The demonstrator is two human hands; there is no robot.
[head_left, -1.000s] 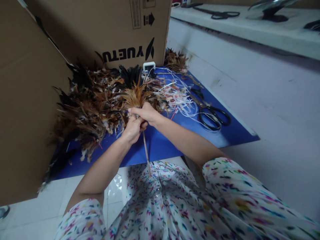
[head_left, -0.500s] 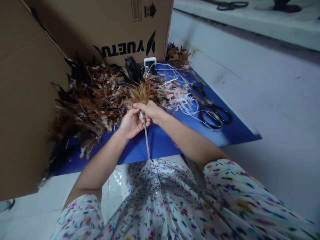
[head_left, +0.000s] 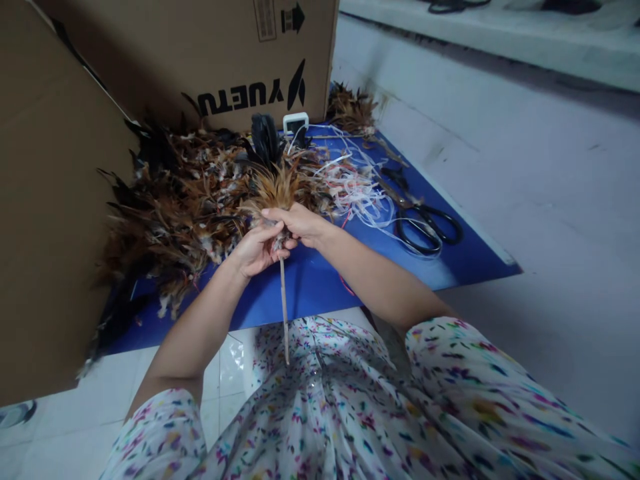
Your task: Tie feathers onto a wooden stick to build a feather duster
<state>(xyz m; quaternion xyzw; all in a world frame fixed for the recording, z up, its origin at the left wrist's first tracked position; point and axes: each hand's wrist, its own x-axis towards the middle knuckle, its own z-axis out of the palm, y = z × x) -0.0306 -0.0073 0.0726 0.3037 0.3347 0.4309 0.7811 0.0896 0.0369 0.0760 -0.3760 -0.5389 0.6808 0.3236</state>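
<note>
Between my two hands is a feather duster (head_left: 275, 189), its brown and black feathers fanned away from me and its thin wooden stick (head_left: 285, 300) pointing down toward my lap. My left hand (head_left: 257, 250) is closed round the feather base near the top of the stick. From the right, my right hand (head_left: 300, 225) pinches the same base, thumb laid across it. The fingers partly hide the binding. A large pile of loose brown and black feathers (head_left: 185, 193) lies just beyond and to the left of my hands.
Black-handled scissors (head_left: 425, 230) and tangled clear plastic strips (head_left: 363, 200) lie right on the blue tabletop (head_left: 320, 287). A small white-framed device (head_left: 296, 123) stands at the back. Cardboard boxes (head_left: 165, 60) border the left and back; a wall (head_left: 490, 167) runs along the right.
The stick's lower end has swung left and now hangs more upright. My left thumb has moved in over the feather base, closing that hand more round it. The view has shifted slightly.
</note>
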